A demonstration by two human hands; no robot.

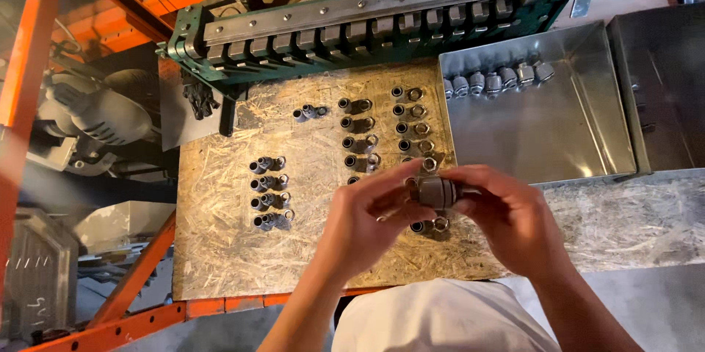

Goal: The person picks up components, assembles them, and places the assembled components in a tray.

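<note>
A chipboard worktop fills the middle of the view, pale and flaked, with an orange steel frame running under its near edge and up the left side. Everything else is placed from this board. At its far edge stands a green clamping jig with a row of grey metal blocks along its bar. Just off the right edge of the board sits a shiny metal tray; a short row of finished fittings lies along the tray's far wall. A second metal bin stands beyond that tray, cut off by the picture's edge. To the left of the board, lower down, lies a grey power tool.

On the board itself, small grey fittings with loose nuts lie in columns: a group of four toward the left, one alone nearer the jig, and two longer columns toward the right.

Above the near right part of the board, both hands meet on one metal fitting. The left hand is curled, thumb and fingertips closed on the fitting's left end. The right hand is closed round its right end.

The hands cover the lower ends of the two right columns, so their count cannot be told. Whether the fitting's parts are threaded together is too hidden to make out. The room to the left is dim and cluttered.
</note>
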